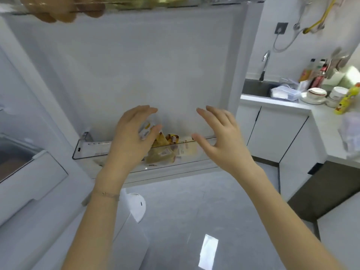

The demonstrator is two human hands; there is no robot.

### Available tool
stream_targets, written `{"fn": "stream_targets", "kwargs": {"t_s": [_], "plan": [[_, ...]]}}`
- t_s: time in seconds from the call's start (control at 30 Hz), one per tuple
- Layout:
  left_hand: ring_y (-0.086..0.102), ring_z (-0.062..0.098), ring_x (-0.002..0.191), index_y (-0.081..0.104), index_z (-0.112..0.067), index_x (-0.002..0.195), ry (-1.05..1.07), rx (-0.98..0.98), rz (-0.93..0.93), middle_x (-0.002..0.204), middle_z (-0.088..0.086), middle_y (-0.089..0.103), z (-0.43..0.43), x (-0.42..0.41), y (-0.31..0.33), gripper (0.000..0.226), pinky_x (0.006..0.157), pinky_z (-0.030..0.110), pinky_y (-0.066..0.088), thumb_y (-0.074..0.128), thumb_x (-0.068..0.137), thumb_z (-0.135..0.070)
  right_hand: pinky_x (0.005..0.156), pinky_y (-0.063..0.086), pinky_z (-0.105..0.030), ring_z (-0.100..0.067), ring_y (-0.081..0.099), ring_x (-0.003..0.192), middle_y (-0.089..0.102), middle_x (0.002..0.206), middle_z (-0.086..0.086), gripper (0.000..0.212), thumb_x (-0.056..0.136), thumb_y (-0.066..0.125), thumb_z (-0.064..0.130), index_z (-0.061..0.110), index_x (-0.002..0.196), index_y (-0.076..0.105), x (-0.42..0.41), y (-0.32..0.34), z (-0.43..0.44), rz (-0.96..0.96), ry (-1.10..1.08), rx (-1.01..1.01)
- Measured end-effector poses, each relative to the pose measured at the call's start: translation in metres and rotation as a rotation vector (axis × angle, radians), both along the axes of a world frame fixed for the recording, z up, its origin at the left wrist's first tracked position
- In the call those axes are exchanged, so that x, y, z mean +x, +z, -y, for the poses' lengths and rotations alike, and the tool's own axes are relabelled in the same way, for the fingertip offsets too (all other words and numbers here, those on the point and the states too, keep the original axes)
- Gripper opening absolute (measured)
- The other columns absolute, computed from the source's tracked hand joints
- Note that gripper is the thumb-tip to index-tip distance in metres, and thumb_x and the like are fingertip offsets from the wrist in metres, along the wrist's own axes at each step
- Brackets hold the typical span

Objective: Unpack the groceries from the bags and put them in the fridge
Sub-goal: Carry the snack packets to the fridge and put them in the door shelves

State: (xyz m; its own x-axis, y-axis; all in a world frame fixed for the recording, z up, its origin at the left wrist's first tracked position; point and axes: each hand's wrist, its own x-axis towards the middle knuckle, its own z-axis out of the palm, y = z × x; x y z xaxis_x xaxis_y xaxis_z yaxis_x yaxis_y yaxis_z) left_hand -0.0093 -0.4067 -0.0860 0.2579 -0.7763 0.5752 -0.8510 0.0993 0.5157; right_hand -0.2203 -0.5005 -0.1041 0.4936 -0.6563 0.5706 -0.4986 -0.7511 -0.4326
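Observation:
The fridge door [136,65] stands open in front of me. Its clear lower door bin [91,151] holds several yellow and brown snack packets [165,147]. My left hand [130,139] hovers over the bin's middle, with a small white and yellow packet [145,130] between its thumb and curved fingers. To its right, my right hand [218,137] is spread and holds nothing; its thumb sits at the bin's rim. An upper door bin [64,10] at the top edge holds blurred brown and yellow items.
A fridge drawer [23,172] is at the left. A white bag [136,205] lies on the floor below the door. At the right, a counter [319,114] carries a sink, tap, bottles, bowls and a plastic box, above white cabinets [272,133].

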Motion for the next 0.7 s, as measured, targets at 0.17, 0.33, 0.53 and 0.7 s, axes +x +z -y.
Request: {"fn": "stream_targets", "kwargs": {"t_s": [0.17,0.33,0.53,0.7], "plan": [[0.031,0.019,0.140,0.052,-0.027,0.135,-0.092,0.011,0.143,0.144,-0.004,0.048,0.040,-0.074,-0.004,0.046,0.117,0.049,0.022,0.054,0.092,-0.042,0.112,0.030,-0.046,-0.020,0.029,0.139,0.040,0.147,0.002,0.063,0.088,0.044,0.057,0.029,0.145,0.040,-0.074,-0.011,0.024,-0.035,-0.143,0.036],[0.026,0.022,0.144,0.052,-0.025,0.136,-0.182,-0.004,0.270,0.148,-0.002,0.044,0.094,-0.162,-0.007,0.046,0.118,0.052,0.008,0.055,0.093,-0.041,0.114,0.022,-0.043,-0.020,0.019,0.143,0.032,0.153,0.003,0.064,0.091,0.058,0.047,0.032,0.148,0.033,-0.167,-0.022,0.051,-0.083,-0.284,0.083],[0.014,0.021,0.148,0.046,-0.026,0.141,-0.306,-0.023,0.266,0.154,-0.002,0.034,0.163,-0.284,-0.027,0.049,0.119,0.052,0.003,0.057,0.095,-0.039,0.119,0.016,-0.044,-0.021,0.012,0.147,0.023,0.158,0.003,0.068,0.091,0.053,0.051,0.036,0.150,0.024,-0.299,-0.029,0.084,-0.165,-0.437,0.150],[0.011,0.022,0.149,0.033,-0.030,0.149,-0.414,0.092,0.251,0.159,-0.002,0.024,0.215,-0.386,-0.063,0.060,0.119,0.049,0.000,0.053,0.095,-0.043,0.119,0.009,-0.046,-0.023,0.005,0.148,0.013,0.161,0.001,0.073,0.092,0.049,0.055,0.039,0.152,0.010,-0.402,-0.046,0.100,-0.256,-0.593,0.254]]}}
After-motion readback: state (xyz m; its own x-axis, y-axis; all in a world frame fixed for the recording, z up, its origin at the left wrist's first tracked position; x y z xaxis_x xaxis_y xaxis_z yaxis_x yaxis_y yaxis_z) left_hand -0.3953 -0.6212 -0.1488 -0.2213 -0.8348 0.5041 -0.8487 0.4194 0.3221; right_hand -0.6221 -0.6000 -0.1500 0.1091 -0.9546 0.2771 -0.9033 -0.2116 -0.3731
